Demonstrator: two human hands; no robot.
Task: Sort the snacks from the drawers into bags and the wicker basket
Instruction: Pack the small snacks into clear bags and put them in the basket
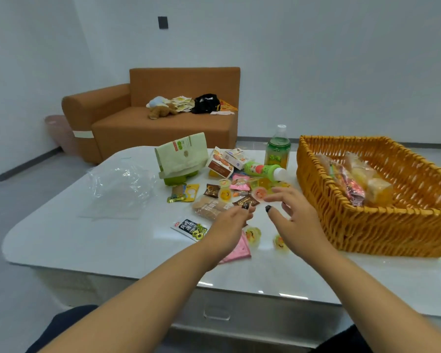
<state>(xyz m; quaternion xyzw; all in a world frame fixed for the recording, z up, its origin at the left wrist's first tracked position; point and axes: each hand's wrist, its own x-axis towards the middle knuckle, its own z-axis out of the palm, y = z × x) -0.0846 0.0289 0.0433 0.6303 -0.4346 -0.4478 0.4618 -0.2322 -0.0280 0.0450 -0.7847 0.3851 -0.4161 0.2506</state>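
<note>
Loose snacks lie in the middle of the white table (87, 238): a brown chocolate packet (247, 200), several yellow and pink jelly cups (224, 194), a wrapped bread pack (209, 207), a pink sachet (237, 251) and a black-and-white packet (189, 227). My left hand (229, 225) reaches in with its fingertips touching the near edge of the brown packet. My right hand (297, 210) hovers beside it with fingers spread over the jelly cups, holding nothing. The wicker basket (367, 228) stands to the right with several wrapped snacks (354, 182) inside. A clear plastic bag (120, 189) lies to the left.
A green paper bag (181, 159), a cookie box (219, 165), an upright green bottle (278, 149) and a green bottle lying on its side (262, 170) sit behind the snacks. The table front has a drawer handle (215, 314). An orange sofa (163, 123) stands beyond.
</note>
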